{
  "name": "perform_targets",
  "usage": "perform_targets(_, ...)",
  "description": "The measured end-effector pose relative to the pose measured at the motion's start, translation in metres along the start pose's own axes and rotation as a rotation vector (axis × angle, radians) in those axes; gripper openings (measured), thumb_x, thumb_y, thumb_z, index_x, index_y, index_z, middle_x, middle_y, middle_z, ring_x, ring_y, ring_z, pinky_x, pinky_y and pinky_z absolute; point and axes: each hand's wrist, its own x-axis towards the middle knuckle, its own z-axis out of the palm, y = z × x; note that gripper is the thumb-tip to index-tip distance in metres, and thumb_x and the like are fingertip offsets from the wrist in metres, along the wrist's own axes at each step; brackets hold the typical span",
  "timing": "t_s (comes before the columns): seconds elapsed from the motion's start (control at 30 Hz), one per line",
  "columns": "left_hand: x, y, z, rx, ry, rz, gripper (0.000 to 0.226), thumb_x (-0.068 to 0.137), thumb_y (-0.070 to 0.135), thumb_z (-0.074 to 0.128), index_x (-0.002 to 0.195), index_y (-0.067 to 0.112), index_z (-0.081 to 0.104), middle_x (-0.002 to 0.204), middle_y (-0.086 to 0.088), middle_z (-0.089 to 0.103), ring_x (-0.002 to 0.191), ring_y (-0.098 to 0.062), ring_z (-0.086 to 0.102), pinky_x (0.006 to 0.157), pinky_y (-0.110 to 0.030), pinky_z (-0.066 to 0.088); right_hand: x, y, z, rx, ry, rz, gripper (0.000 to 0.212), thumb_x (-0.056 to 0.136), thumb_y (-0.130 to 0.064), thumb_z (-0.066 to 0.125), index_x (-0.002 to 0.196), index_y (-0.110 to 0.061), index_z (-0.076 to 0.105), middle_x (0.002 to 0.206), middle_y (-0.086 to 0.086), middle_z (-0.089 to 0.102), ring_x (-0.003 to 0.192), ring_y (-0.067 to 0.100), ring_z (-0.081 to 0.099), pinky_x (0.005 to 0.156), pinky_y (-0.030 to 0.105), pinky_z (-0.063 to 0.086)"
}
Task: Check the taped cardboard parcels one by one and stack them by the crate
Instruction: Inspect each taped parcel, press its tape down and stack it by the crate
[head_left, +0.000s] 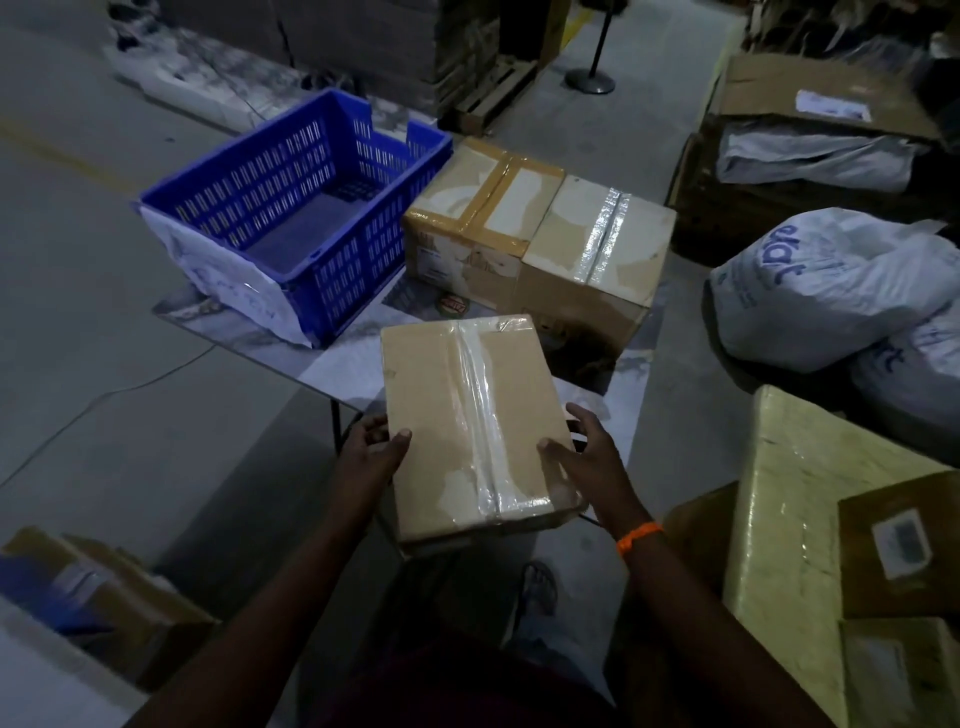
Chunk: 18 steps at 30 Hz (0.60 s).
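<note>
Dim warehouse floor of grey concrete, with a low table (337, 369) topped in a pale marbled pattern at the centre of the frame. On its left part stands a blue plastic crate (343, 270) with slotted walls and a white paper sheet hanging over its near corner. Just to the right of the crate, two sealed cardboard parcels sit side by side and touching: the brown-taped parcel (478, 208) is closer to the crate, and the clear-taped parcel (597, 249) is to its right.

At lower centre, a person holds a third parcel (457, 415) over the near edge of the table. It is a plain tan cardboard box, rectangular, with its long side running away from the viewer. A shiny strip of clear tape runs down the middle of its top face and wraps over the near edge, and the tape is wrinkled in places.

The left hand (371, 447) grips the parcel's left edge near the front corner, thumb lying on the top face and fingers curled around the side. The right hand (582, 452) grips the right edge opposite, thumb on top beside the tape. An orange wristband (639, 535) circles the right wrist.

White printed sacks (831, 286) lie at the right of the frame. A large pale wrapped package (779, 493) fills the lower right corner.
</note>
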Motion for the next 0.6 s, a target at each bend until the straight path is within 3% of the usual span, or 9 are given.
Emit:
perform_targets(0.1,0.022,0.018,-0.002,0.113,-0.052,0.014,0.052,0.096,0.021,0.067,0.144,0.017,0.048,0.130,-0.002,0.060,0.113,-0.022,0.062,0.089,-0.042,0.056,0.026,-0.016,0.002,-0.001,-0.088,0.023,0.073,0.092,-0.026,0.077,0.155,-0.020,0.041,0.140,0.000,0.057,0.116,0.017,0.060,0.084,0.027,0.055)
perform_targets(0.2,0.036,0.039,0.003,0.118,-0.107,-0.033,0.043,0.091,0.009,0.067,0.130,0.025,0.057,0.122,-0.003,0.065,0.103,-0.021,0.065,0.079,-0.038,0.058,0.048,-0.030,0.009,-0.020,-0.098,-0.034,0.057,0.092,-0.016,0.076,0.144,-0.020,0.055,0.131,0.005,0.067,0.121,0.025,0.064,0.098,0.040,0.056)
perform_targets(0.27,0.038,0.045,0.008,0.098,-0.082,-0.021,0.042,0.085,0.004,0.066,0.121,0.027,0.060,0.114,-0.001,0.068,0.101,-0.021,0.066,0.081,-0.041,0.059,0.051,-0.035,0.012,-0.067,-0.070,-0.086,0.054,0.089,-0.009,0.076,0.138,-0.022,0.058,0.123,0.001,0.069,0.119,0.025,0.065,0.095,0.037,0.056)
perform_targets(0.33,0.038,0.046,0.010,0.023,-0.025,-0.022,0.047,0.086,0.006,0.067,0.127,0.027,0.057,0.113,0.005,0.065,0.101,-0.019,0.065,0.081,-0.040,0.058,0.047,-0.041,0.010,-0.074,-0.035,-0.147,0.061,0.087,-0.006,0.075,0.143,-0.020,0.056,0.127,0.001,0.067,0.116,0.021,0.064,0.087,0.027,0.057)
perform_targets(0.4,0.036,0.047,0.009,-0.083,0.032,-0.029,0.044,0.091,0.020,0.068,0.132,0.027,0.054,0.120,0.004,0.063,0.104,-0.021,0.065,0.076,-0.037,0.057,0.041,-0.045,0.004,-0.039,-0.010,-0.200,0.070,0.085,-0.002,0.077,0.148,-0.019,0.052,0.132,0.001,0.064,0.116,0.018,0.063,0.083,0.019,0.056)
perform_targets(0.47,0.032,0.053,0.008,-0.211,0.038,-0.007,0.046,0.087,0.048,0.066,0.128,0.027,0.059,0.125,-0.002,0.067,0.110,-0.025,0.066,0.075,-0.039,0.058,0.035,-0.050,-0.004,0.034,0.021,-0.244,0.073,0.078,-0.003,0.079,0.144,-0.022,0.053,0.135,-0.001,0.065,0.121,0.017,0.063,0.090,0.030,0.058)
perform_targets(0.53,0.028,0.065,0.006,-0.333,0.034,0.053,0.048,0.089,0.061,0.060,0.123,0.028,0.063,0.125,-0.003,0.070,0.115,-0.027,0.066,0.085,-0.049,0.058,0.030,-0.058,-0.013,0.122,0.068,-0.289,0.070,0.076,0.007,0.077,0.137,-0.020,0.055,0.132,0.002,0.067,0.123,0.018,0.064,0.095,0.037,0.057)
perform_targets(0.6,0.029,0.075,0.004,-0.369,0.007,0.125,0.050,0.097,0.062,0.055,0.125,0.022,0.065,0.129,-0.010,0.068,0.122,-0.036,0.062,0.094,-0.059,0.054,0.026,-0.066,-0.023,0.163,0.115,-0.321,0.064,0.077,0.018,0.072,0.130,-0.014,0.057,0.127,0.003,0.069,0.119,0.017,0.067,0.095,0.036,0.058)
